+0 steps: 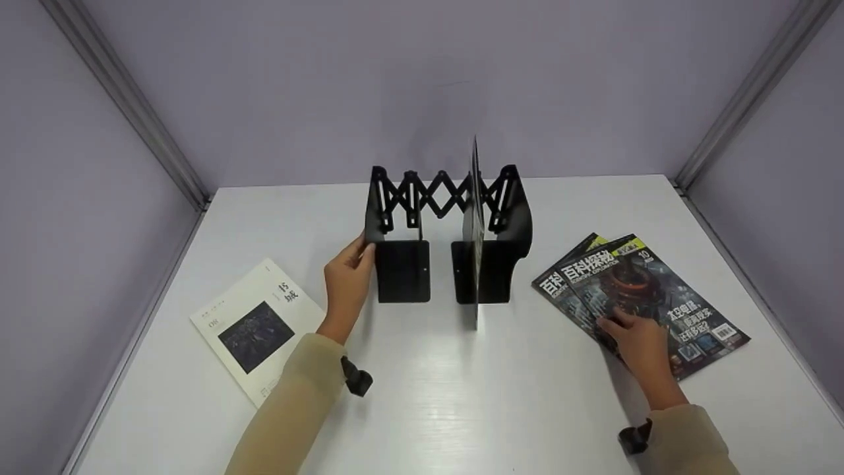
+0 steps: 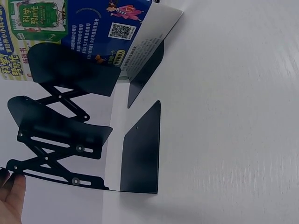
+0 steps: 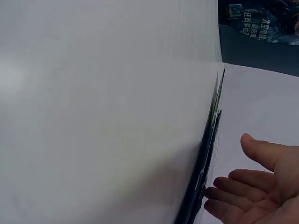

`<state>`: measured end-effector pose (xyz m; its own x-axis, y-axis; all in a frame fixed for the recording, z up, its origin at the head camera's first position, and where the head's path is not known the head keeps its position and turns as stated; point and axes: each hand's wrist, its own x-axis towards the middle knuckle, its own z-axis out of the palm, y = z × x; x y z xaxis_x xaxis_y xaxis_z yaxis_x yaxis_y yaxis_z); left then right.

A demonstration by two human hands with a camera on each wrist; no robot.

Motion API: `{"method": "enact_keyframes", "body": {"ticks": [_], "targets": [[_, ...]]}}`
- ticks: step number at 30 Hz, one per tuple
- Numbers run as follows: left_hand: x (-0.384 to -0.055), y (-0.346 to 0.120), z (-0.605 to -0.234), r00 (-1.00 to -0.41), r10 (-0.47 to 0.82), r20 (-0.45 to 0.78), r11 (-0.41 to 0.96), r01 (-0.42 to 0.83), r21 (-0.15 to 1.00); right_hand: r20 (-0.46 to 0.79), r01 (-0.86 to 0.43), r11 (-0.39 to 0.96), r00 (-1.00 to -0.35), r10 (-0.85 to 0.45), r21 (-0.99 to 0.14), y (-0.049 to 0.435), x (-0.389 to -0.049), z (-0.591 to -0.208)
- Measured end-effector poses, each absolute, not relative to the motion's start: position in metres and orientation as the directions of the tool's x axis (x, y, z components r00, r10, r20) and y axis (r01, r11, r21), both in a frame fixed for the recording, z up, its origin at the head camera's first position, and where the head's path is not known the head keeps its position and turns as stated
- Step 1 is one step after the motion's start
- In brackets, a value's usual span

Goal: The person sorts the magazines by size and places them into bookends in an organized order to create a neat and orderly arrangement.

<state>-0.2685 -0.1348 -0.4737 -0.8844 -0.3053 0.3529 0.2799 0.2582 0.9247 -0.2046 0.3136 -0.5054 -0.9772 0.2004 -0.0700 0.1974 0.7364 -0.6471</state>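
Note:
A black expandable bookend (image 1: 403,270) with a criss-cross linkage stands at the table's centre. My left hand (image 1: 348,280) holds the outer edge of its left end plate; in the left wrist view only some fingers (image 2: 15,193) show at that plate. One thin book (image 1: 477,264) stands upright inside the right end, edge-on in the head view; its blue illustrated cover (image 2: 96,28) shows in the left wrist view. My right hand (image 1: 639,346) is at two overlapping dark magazines (image 1: 692,310) lying on the right. Its thumb is apart from the fingers, which reach the magazines' edge (image 3: 201,163).
A white book (image 1: 257,330) with a dark square picture lies flat and slanted at the left, partly behind my left sleeve. The white table (image 1: 422,409) has pale panels (image 1: 297,86) at its back and sides, with grey metal posts (image 1: 758,92) in the corners.

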Motion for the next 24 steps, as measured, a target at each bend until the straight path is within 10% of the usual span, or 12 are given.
{"method": "enact_keyframes", "body": {"ticks": [24], "targets": [[-0.266,-0.134,-0.472,-0.889,-0.298,0.347,0.271,0.269,0.924,-0.031,0.093,0.865,-0.996,0.089,-0.494,0.307,-0.217,-0.511]]}}
